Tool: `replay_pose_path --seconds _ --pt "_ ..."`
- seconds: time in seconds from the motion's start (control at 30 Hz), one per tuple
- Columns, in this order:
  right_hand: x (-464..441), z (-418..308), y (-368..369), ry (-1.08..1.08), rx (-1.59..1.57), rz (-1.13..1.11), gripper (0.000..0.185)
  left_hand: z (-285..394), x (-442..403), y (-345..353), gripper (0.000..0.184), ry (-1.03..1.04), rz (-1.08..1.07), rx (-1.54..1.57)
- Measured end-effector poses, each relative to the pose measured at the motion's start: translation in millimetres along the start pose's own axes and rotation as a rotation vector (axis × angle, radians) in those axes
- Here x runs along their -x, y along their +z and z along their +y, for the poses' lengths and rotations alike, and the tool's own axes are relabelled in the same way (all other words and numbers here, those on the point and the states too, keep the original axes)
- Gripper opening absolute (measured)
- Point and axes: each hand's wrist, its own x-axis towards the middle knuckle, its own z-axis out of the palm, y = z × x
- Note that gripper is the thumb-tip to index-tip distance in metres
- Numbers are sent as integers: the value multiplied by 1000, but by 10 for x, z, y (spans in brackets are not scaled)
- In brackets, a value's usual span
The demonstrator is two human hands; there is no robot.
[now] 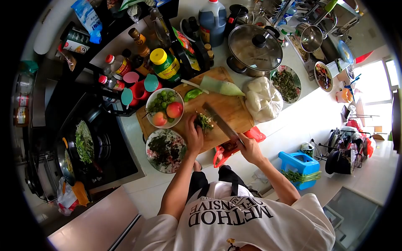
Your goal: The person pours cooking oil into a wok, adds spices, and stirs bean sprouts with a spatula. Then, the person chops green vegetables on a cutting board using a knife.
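On the wooden cutting board (228, 106) lies a small pile of chopped greens (204, 121). My left hand (194, 134) rests at the left side of this pile, its fingers bent against the greens; whether it grips any is too small to tell. A large knife (220, 121) has its handle in my right hand (250, 149), with the blade slanting up and left beside the pile. Further up the board are a green pepper (192, 94) and a pale green vegetable piece (222, 85). A bowl of grapes and peaches (174, 109) stands left of my left hand.
A plate with dark chopped food (166, 150) stands lower left of the board. Right of the board are a white plastic bag (263, 99) and a plate of chopped greens (285, 83). A lidded pot (255, 50) stands behind. A wok (86, 142) sits on the stove at left.
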Motion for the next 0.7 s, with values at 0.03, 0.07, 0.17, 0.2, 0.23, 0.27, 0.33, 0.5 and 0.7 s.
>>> replay_pose_path --seconds 0.03,0.07,0.17,0.2,0.23,0.27,0.33,0.5,0.7 --pt "72 72 4 145 -166 -34 13 0 10 12 48 22 30 -15" --pt "148 144 5 291 -331 -67 10 -7 -2 31 49 19 56 -33" --pt "385 332 201 539 -704 -32 11 -6 -93 94 53 3 98 -89" --pt "449 359 291 594 -795 0 10 7 -115 108 54 -11 90 -110" --pt "515 396 404 649 -887 32 9 -2 -128 122 55 -25 81 -133" --pt "577 445 555 640 -953 47 6 -12 -147 135 54 -42 90 -128" --pt "557 330 746 647 -996 57 5 -37 -188 183 54 -74 110 -116" --pt "262 86 1191 587 -1044 28 6 -31 -212 179 53 -100 129 -71" --pt "4 -83 1392 490 -870 -134 8 -124 -235 153 54 -101 121 -20"
